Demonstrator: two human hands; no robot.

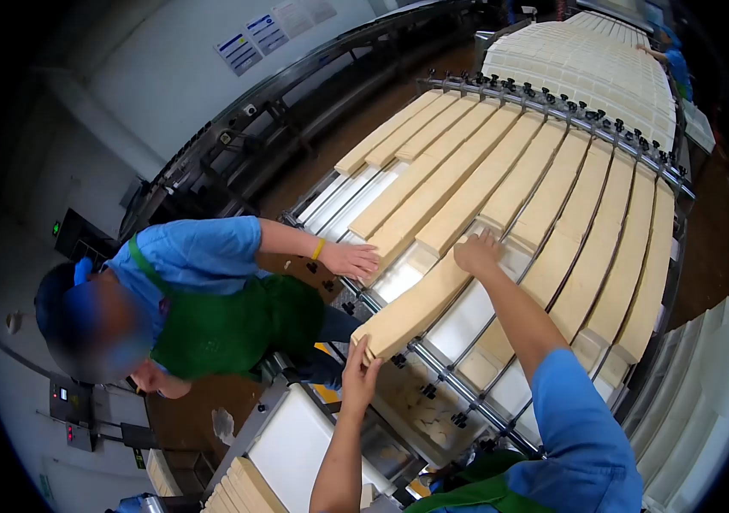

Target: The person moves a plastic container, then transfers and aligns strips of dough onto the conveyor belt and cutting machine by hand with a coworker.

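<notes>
My left hand (361,376) grips the near end of a long, pale yellow slab (416,309), which looks soft and layered. At the slab's far end, the fingers of my right hand (477,253) curl over it; their tips are partly hidden. This slab lies at a slant, its near end sticking out past the metal bar (433,361) at the conveyor's front edge. Similar pale slabs (467,162) lie in long lanes on the white conveyor (458,321), split by thin dark dividers.
At left stands a co-worker in a green apron (219,329), one hand (349,259) resting on a neighbouring slab. Below lies a white belt (296,449) beside stacked strips (249,487). A bar with black knobs (569,107) crosses the far end. White trays (698,385) stand at right.
</notes>
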